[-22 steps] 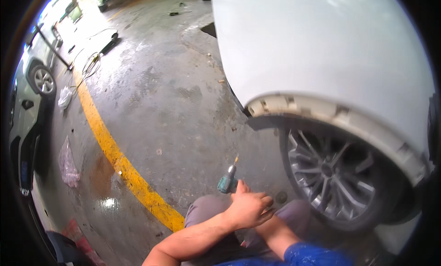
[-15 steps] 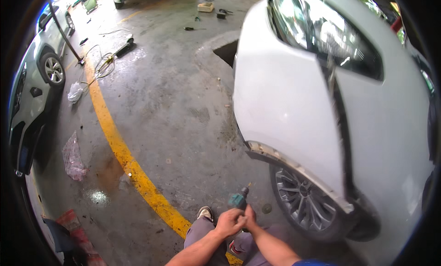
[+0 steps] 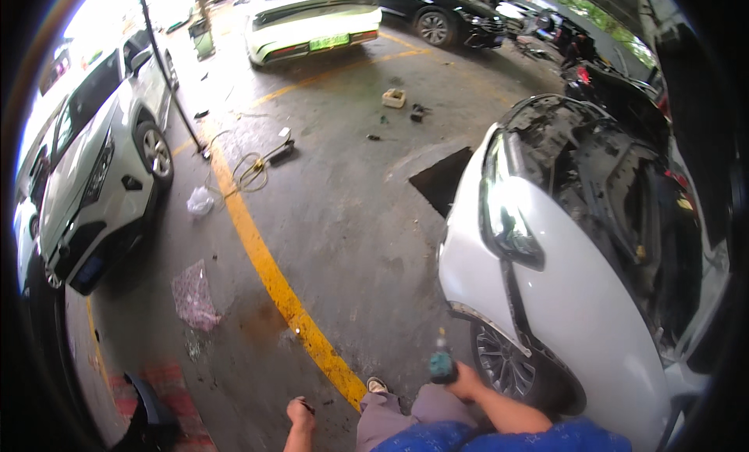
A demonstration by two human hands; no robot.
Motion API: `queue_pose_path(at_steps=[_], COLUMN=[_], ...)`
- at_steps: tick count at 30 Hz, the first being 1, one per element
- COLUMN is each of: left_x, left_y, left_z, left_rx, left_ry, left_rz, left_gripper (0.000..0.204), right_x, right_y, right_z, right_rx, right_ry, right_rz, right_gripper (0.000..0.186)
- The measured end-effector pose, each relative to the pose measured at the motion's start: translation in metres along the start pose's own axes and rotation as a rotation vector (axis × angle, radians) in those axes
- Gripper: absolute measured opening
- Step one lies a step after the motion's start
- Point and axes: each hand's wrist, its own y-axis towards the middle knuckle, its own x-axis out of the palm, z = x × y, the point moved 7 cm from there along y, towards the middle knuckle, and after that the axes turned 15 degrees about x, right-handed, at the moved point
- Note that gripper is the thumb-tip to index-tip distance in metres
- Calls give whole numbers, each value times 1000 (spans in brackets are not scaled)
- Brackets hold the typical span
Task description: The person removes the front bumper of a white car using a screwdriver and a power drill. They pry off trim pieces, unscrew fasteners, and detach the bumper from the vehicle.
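Observation:
My right hand is wrapped round the grip of a teal and black cordless drill, whose bit points away from me. Beside that hand is the front wheel of a white car with its bonnet raised. The car's white front wing curves over the wheel, and its edge trim stands off at the arch. Lower and to the left, my left hand is closed, well apart from the drill. Something small and dark shows at its fingers, too small to name.
A dark floor pit opens by the car's nose. Ahead lie a pale box and a coiled cable. A crumpled plastic sheet and a dark panel are on the left. A parked silver car stands further left.
My left hand has come away from the drill and moved left. The drill stays in my right hand, now pointing straighter ahead. The view has lifted, showing more cars and the engine bay.

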Motion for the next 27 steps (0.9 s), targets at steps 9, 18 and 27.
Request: queue_pose_path(at_steps=[9,18,27], left_x=[234,392,344], left_y=[15,85,307], left_z=[160,272,336], left_rx=[-207,-153,-17], left_ry=[-582,-244,479], left_rz=[-321,-456,0], left_gripper=[17,9,13], right_x=[-45,-94,-150], right_y=[52,209,364], right_z=[-212,-309,-393], right_rx=[-316,-47,146], right_ry=[-201,-307,-84], right_rz=[43,-109,-140], right_gripper=[45,46,67])
